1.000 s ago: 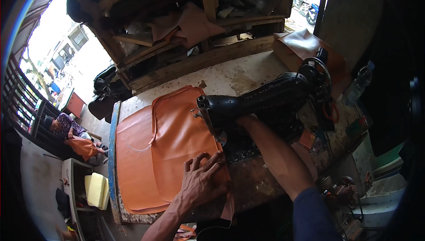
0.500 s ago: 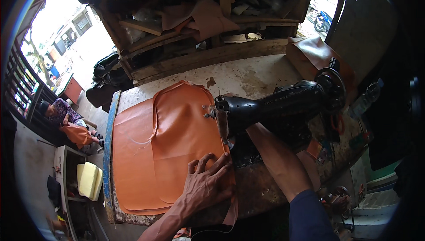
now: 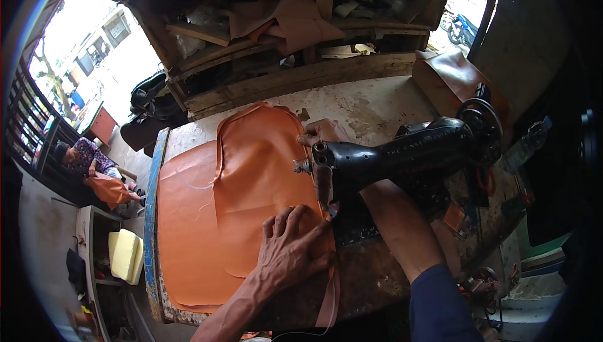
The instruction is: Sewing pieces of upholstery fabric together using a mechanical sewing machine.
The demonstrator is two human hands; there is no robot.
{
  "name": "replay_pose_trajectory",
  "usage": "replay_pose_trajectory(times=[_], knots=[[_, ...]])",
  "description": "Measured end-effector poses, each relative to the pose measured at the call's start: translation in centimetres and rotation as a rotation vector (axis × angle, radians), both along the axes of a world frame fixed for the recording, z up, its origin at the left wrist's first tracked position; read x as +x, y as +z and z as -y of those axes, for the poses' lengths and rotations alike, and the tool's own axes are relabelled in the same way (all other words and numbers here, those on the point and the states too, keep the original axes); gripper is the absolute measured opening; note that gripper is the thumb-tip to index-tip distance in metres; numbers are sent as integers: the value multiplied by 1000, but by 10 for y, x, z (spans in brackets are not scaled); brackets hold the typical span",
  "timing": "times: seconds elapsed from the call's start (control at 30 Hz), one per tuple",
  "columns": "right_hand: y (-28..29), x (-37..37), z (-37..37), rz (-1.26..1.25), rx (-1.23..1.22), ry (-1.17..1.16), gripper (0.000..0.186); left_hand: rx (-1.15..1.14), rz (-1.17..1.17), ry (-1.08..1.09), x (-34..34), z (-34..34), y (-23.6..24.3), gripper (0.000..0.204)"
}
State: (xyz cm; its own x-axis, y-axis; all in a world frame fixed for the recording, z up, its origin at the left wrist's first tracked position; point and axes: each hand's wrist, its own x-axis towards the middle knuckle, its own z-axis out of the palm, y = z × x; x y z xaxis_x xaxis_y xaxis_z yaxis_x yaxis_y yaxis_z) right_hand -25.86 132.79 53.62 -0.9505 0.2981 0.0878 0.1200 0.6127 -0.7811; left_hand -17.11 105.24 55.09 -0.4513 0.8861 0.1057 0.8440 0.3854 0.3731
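Observation:
A large orange leather-like panel (image 3: 270,172) with a raised seamed rim lies partly over a flatter orange sheet (image 3: 185,235). Its right edge runs under the needle end of a black sewing machine (image 3: 396,153). My left hand (image 3: 286,244) presses on the panel just in front of the needle, fingers stretched out and forefinger close to the presser foot. My right forearm passes beneath the machine's arm, and behind it my right hand (image 3: 326,131) pinches the panel's far right edge. Part of that hand is hidden by the machine. A narrow orange strip (image 3: 329,301) hangs off the near table edge.
The worn table (image 3: 370,100) has a blue left edge (image 3: 151,241). A folded brown-orange piece (image 3: 449,75), a plastic bottle (image 3: 527,144) and red-handled scissors (image 3: 487,179) lie right. Shelves with scraps (image 3: 301,21) stand behind. A seated person (image 3: 94,160) holds orange material at left.
My right hand has come into view behind the machine, at the panel's far edge. The panel and my left hand have shifted slightly, and the whole view has moved a little.

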Motion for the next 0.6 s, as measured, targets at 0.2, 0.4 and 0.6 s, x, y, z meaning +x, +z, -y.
replay_pose_trajectory(times=[0.2,0.4,0.6], knots=[[-1,-15,4,-118,54,-120,30,49,-5,10,-12,-7,2,76],[-16,-46,-13,17,74,-113,28,32,-29,-21,-21,-11,-1,64],[-27,-57,-18,-42,91,-54,27,86,-66,-11,-30,-11,-9,57]])
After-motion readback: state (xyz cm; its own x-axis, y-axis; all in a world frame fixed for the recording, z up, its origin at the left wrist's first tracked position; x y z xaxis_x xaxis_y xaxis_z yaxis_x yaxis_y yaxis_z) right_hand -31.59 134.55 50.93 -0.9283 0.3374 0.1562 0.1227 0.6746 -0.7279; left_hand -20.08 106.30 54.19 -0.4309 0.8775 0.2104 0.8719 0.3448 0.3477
